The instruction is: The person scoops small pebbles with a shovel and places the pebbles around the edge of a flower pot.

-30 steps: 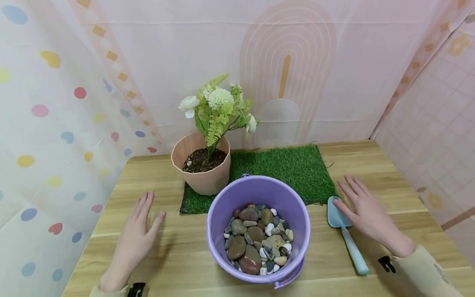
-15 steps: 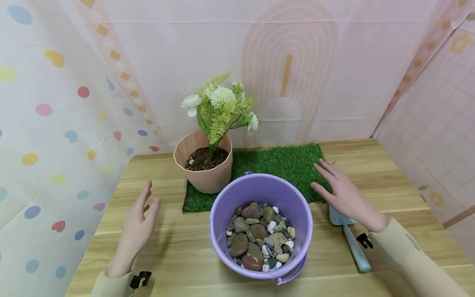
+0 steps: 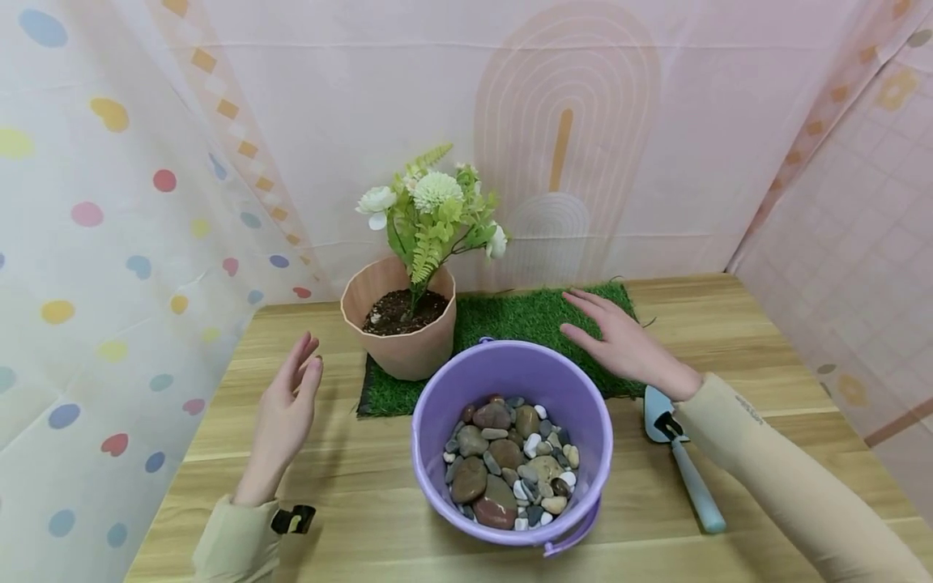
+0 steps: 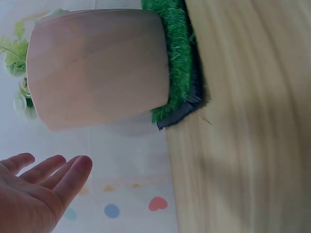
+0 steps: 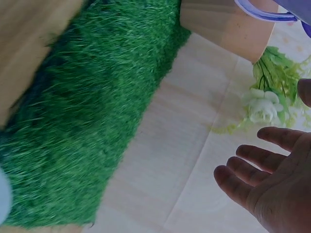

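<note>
A pinkish flower pot (image 3: 408, 354) holding dark soil and a plant with white flowers (image 3: 436, 194) stands at the back left. Left of it, my left hand (image 3: 286, 417) is raised with relaxed fingers, holding nothing; the left wrist view shows its fingers apart from the pot. My right hand (image 3: 619, 336) is above the green turf mat (image 3: 525, 314), right of the plant, its fingers extended and touching nothing. Between the hands and nearer me sits a purple bucket (image 3: 510, 364) with stones (image 3: 503, 470) of several sizes in it.
On the right lies a light blue trowel (image 3: 696, 486), partly under my right forearm. The mat runs beneath the pot on the wooden table (image 3: 350, 502). A patterned cloth (image 3: 364, 81) hangs along the back and sides. The bucket's handle (image 3: 576, 530) hangs at its front right.
My right hand has lifted from beside the trowel and moved left over the mat. My left hand has risen and turned its palm inward. The pot, bucket and trowel stay in place.
</note>
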Motion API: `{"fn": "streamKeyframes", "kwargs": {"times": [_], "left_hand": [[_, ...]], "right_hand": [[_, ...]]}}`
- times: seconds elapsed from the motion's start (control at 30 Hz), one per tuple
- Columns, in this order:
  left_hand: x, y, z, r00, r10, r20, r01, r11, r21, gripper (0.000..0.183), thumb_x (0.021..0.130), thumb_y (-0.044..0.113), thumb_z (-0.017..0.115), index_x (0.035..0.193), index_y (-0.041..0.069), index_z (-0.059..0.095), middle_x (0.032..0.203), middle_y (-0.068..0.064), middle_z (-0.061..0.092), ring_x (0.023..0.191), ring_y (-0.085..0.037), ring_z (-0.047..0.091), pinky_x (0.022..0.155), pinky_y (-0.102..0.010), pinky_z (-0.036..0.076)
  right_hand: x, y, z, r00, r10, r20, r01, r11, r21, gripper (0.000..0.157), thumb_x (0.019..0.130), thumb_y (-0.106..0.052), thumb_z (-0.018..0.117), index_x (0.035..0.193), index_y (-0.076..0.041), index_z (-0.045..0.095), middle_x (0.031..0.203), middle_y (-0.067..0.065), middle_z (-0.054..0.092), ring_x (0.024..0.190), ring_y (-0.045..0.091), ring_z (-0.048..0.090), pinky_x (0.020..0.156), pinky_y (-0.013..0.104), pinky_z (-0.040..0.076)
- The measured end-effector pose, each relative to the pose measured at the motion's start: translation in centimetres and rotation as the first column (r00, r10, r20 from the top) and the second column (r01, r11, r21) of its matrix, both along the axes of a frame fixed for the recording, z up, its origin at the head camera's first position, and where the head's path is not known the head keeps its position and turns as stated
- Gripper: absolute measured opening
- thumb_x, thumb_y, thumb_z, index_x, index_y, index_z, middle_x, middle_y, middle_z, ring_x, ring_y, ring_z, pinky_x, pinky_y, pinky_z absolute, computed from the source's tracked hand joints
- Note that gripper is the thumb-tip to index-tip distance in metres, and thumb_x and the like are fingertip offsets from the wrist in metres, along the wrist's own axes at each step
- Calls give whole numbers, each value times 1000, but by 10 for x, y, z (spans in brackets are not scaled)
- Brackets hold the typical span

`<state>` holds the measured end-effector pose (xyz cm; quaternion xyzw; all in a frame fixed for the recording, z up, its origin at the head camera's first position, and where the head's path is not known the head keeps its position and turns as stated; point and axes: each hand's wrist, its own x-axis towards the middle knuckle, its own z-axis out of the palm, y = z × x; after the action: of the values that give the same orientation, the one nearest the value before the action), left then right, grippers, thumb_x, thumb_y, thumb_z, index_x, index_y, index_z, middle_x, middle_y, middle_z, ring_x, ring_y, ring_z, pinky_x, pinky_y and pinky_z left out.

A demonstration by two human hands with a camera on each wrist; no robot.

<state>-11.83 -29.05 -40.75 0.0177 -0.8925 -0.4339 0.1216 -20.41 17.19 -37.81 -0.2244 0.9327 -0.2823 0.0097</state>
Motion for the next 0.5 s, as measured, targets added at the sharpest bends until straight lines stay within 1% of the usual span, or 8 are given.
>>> {"fn": "streamKeyframes", "kwargs": {"times": [0.07,0.1,0.2,0.3,0.43,0.5], "left_hand": [[-6,2,3,1000,-9,-8,10,999,40,58,115,38,39,168,22,26,169,-10,43,148,-36,49,96,3,40],[-9,3,4,1000,-18,-12,18,998,64,58,115,38,39,168,20,26,168,-12,43,147,-37,49,93,4,41],[-19,5,8,999,-39,-16,41,990,135,59,115,38,37,169,16,25,168,-17,41,147,-38,48,90,3,45],[-28,7,12,999,-44,-5,44,980,193,60,115,39,36,168,14,25,168,-18,41,146,-36,48,90,1,47],[-39,9,18,999,-35,18,29,969,246,62,114,42,37,168,15,26,168,-16,41,143,-27,50,89,-1,49],[-43,9,20,999,-33,31,23,963,269,62,114,43,37,168,15,26,168,-15,41,140,-19,51,89,-2,50]], "right_hand": [[-7,-7,5,1000,26,8,-26,1000,-7,66,111,-43,49,164,-7,35,171,20,33,158,45,31,130,64,26],[-11,-11,7,999,36,13,-36,999,-7,65,111,-43,50,164,-7,36,171,21,35,158,44,32,130,63,27],[-21,-22,16,997,72,30,-71,997,-15,64,111,-42,50,164,-7,37,169,21,38,157,43,36,130,60,30],[-30,-34,24,993,103,52,-103,995,-15,64,111,-42,50,164,-10,37,169,18,40,156,40,38,130,58,32],[-41,-50,33,987,146,69,-146,989,-7,64,111,-42,51,164,-10,37,168,19,41,155,40,40,129,58,33],[-46,-59,37,983,168,75,-169,986,2,64,110,-42,51,163,-9,38,167,18,43,154,39,43,128,58,35]]}}
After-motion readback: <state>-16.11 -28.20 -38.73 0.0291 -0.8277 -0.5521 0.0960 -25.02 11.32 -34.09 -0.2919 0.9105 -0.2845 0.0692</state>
